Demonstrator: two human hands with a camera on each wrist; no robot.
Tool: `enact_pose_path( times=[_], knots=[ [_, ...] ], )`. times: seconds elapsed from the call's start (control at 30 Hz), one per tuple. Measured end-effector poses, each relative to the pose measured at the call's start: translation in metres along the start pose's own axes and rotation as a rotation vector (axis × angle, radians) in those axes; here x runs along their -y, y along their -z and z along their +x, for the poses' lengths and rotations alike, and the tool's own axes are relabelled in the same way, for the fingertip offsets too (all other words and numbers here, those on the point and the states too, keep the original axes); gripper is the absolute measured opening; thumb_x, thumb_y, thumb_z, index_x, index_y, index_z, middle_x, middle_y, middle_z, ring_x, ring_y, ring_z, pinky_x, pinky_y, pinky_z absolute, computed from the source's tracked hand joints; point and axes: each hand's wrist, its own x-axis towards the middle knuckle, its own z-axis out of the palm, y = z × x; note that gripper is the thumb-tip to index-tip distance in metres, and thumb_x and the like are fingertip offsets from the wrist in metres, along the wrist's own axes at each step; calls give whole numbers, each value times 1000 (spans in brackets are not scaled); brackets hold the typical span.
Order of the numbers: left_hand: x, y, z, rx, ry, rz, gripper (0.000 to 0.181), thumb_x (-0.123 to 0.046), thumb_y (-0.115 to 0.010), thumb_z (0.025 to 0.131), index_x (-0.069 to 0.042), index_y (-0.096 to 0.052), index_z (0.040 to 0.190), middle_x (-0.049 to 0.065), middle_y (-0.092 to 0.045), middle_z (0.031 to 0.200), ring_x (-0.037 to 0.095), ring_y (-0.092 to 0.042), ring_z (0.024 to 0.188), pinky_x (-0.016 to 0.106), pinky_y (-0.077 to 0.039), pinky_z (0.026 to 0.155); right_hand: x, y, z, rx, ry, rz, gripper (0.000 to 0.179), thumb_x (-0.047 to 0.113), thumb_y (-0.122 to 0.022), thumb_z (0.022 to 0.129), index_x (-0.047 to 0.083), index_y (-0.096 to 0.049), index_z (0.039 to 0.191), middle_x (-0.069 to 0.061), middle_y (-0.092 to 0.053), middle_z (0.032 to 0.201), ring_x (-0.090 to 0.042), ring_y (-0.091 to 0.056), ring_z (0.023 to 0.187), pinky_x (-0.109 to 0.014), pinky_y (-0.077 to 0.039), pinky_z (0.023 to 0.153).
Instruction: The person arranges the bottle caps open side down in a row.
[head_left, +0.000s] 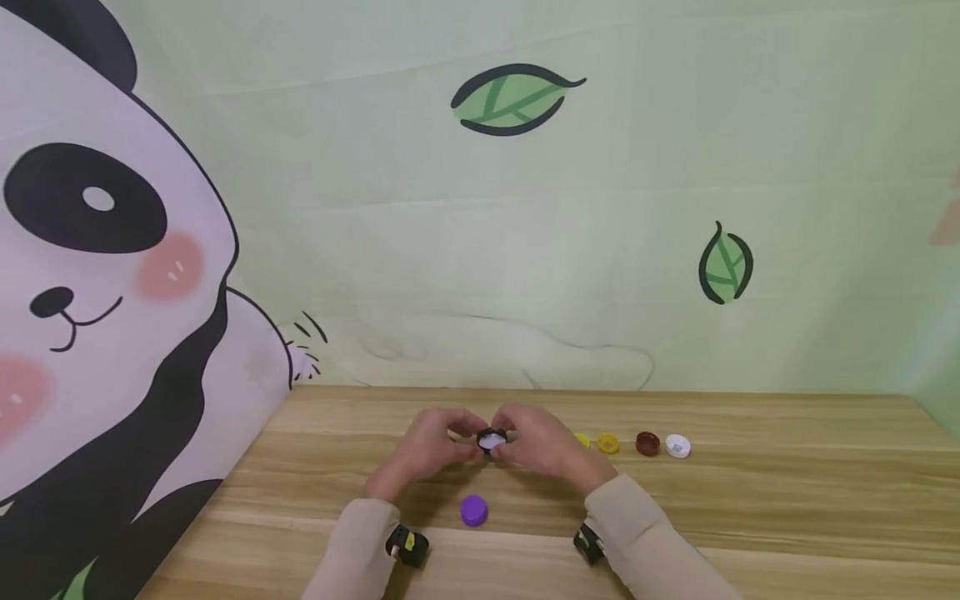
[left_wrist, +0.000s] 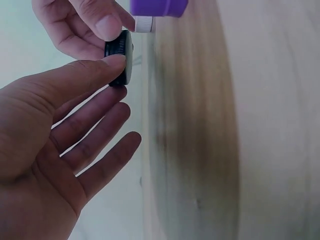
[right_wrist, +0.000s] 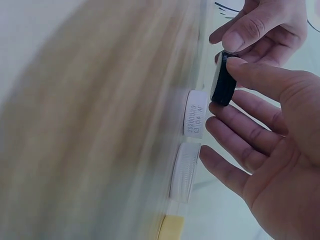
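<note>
A black bottle cap (head_left: pixel 492 442) with a pale inner face is held just above the wooden table by both hands. My left hand (head_left: pixel 435 437) pinches one edge between thumb and fingers, its other fingers spread loosely in the left wrist view. The opposite edge is pinched by my right hand (head_left: pixel 536 442). Seen from the right wrist, the black cap (right_wrist: pixel 224 86) stands on edge with its ribbed side showing. Nearer the body, a purple cap (head_left: pixel 474 511) lies on the table between the forearms.
Right of the hands sit a partly hidden yellow cap (head_left: pixel 582 438), a darker yellow cap (head_left: pixel 608 442), a brown cap (head_left: pixel 648 443) and a white cap (head_left: pixel 678 446). The right wrist view shows a white cap (right_wrist: pixel 195 114) with printed digits. A panda-patterned backdrop (head_left: pixel 510 250) stands behind the table.
</note>
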Motion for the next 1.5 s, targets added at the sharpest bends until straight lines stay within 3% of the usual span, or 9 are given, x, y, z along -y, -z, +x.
enact_pose_path(
  times=[0.23,0.4,0.57,0.77,0.97,1.13,1.27,1.5],
  knots=[
    [-3,1,0,-45,-50,28,27,4,-85,83,-8,-81,107,3,-79,106,29,-73,101,34,-62,82,1,2,-6,-44,3,44,6,14,-74,101,10,-70,100,-7,-75,110,-26,-69,108,-48,-55,94],
    [-6,2,-2,-77,-60,62,22,1,-84,86,-10,-82,104,0,-79,104,27,-73,100,38,-63,82,3,4,-12,-67,29,63,8,17,-70,105,12,-70,99,-3,-75,108,-24,-69,107,-47,-56,93],
    [-13,4,-5,-83,-47,79,16,-5,-86,88,-11,-82,103,-2,-79,100,21,-74,97,36,-62,81,5,6,-17,-85,34,85,9,19,-74,103,14,-69,98,-2,-74,107,-26,-69,109,-49,-54,95],
    [-22,6,-7,-87,-71,106,14,-11,-85,92,-12,-83,105,-2,-80,102,20,-75,96,35,-62,80,6,8,-24,-120,47,61,9,9,-78,98,14,-70,99,-5,-75,110,-32,-69,113,-54,-54,98],
    [-30,7,-10,-102,-103,104,13,-12,-84,93,-11,-82,106,-1,-80,103,19,-75,95,33,-63,78,8,12,-28,-135,62,129,4,12,-74,101,10,-70,101,0,-73,101,-23,-69,101,-45,-58,92],
    [-38,6,-13,-129,-151,81,23,-8,-83,93,-7,-80,116,4,-81,101,18,-77,88,25,-60,74,10,15,-33,-150,68,183,6,11,-72,102,7,-71,106,3,-73,95,-15,-69,92,-37,-59,86],
    [-43,6,-15,-158,-213,93,35,-4,-84,91,-3,-76,125,10,-81,99,18,-78,80,25,-60,70,12,19,-36,-167,76,176,11,11,-72,102,5,-71,111,1,-74,94,-16,-70,91,-37,-60,86],
    [-47,5,-18,-135,-296,136,47,-5,-90,85,-10,-75,129,8,-80,107,18,-77,79,32,-63,72,15,23,-42,-185,72,196,20,14,-71,103,3,-69,120,1,-72,89,-20,-72,90,-39,-59,82]
  ],
)
